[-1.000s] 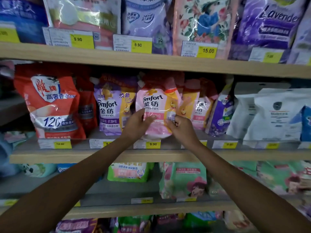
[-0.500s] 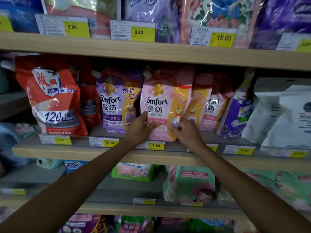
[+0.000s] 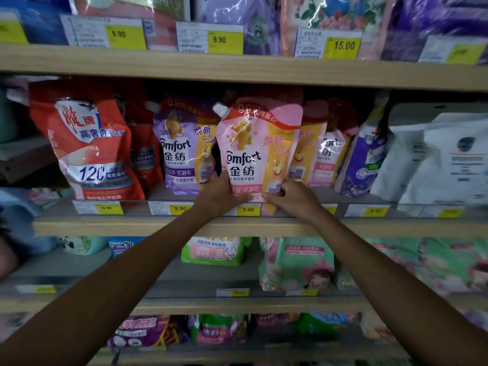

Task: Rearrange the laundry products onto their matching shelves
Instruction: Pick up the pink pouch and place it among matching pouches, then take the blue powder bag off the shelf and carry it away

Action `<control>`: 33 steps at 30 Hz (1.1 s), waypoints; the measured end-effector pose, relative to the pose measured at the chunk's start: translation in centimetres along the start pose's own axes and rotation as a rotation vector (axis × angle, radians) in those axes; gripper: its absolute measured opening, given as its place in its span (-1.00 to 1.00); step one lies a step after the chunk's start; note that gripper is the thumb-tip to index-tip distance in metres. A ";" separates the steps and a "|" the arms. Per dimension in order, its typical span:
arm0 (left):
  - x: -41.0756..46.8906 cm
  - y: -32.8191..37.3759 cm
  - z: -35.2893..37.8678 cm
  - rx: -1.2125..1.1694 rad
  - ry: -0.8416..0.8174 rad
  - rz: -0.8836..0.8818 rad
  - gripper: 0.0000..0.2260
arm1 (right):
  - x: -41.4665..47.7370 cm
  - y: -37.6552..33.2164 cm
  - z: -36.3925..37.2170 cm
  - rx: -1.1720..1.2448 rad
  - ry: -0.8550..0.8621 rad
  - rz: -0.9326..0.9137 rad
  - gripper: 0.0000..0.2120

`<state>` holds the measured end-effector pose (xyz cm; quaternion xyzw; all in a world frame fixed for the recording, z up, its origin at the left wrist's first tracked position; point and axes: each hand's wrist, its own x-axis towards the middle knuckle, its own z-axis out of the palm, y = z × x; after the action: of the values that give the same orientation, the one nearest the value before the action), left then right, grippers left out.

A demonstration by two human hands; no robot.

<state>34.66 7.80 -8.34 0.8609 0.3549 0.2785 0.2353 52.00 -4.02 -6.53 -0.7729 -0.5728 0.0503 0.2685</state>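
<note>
Red pouch (image 3: 87, 143) at 9 o'clock, purple Comfort pouch (image 3: 182, 151) beside it. My left hand (image 3: 219, 196) and right hand (image 3: 293, 198) gripped the pink Comfort pouch (image 3: 258, 146) at its bottom corners, upright at the middle shelf (image 3: 105, 225) front edge. White bags (image 3: 435, 159) at 3 o'clock.

I read "Comfort 金纺" on the pink pouch (image 3: 260, 149) and the purple pouch (image 3: 182, 151), "120" on the red bag (image 3: 87, 143), 9.90 on the tag (image 3: 248, 209) beneath, and 9.90 (image 3: 118, 34), 9.90 (image 3: 219, 39), 15.00 (image 3: 343, 45) on the upper tags.
</note>
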 end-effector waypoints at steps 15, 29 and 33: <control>-11.5 2.9 -0.6 0.649 0.004 -0.006 -0.35 | -10.0 -1.4 1.4 -0.444 0.032 -0.080 -0.43; -17.3 9.2 4.4 0.689 -0.136 0.153 -0.46 | -18.6 3.4 -1.6 -0.581 -0.079 0.080 -0.55; -15.7 15.3 7.3 0.696 -0.112 0.235 -0.49 | -20.8 7.6 -5.5 -0.572 -0.022 0.099 -0.59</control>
<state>37.41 -15.06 -9.37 0.9382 0.3135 0.1186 -0.0860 53.65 -26.46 -10.20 -0.8437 -0.5280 -0.0918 0.0308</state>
